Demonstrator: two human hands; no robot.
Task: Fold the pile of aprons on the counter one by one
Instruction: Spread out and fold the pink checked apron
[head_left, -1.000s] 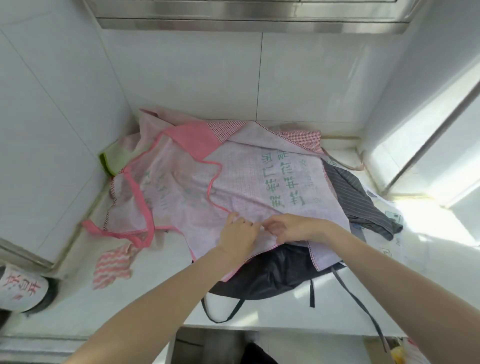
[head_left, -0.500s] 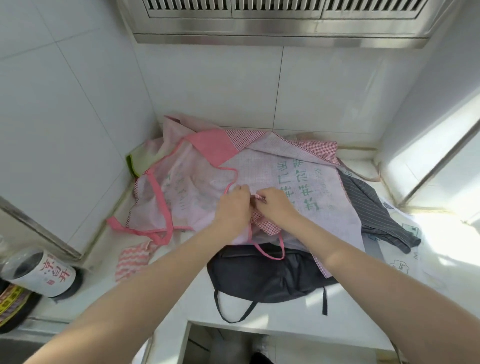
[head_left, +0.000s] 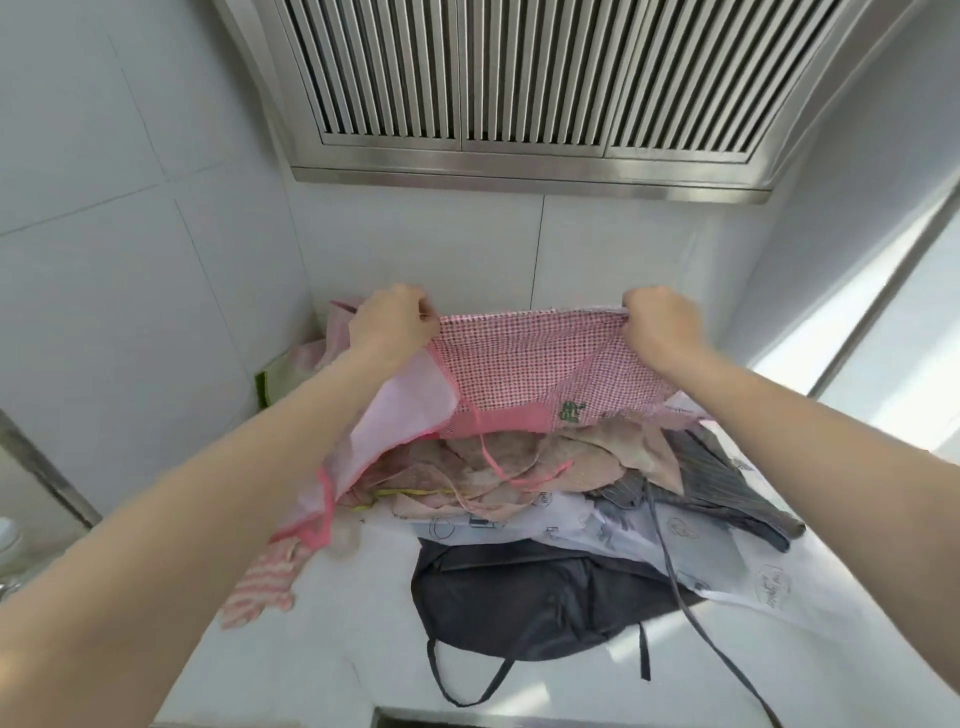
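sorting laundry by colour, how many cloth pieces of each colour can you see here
pink check apron, held up by left hand and right hand: 1
beige cloth: 1
grey striped cloth: 1
white printed cloth: 1
black apron: 1
pink striped cloth: 1
green cloth: 1
total: 7 visible

Two bare arms show. The left hand (head_left: 393, 321) and right hand (head_left: 662, 325) wear no gloves, rings or watch. No sleeves reach the forearms.
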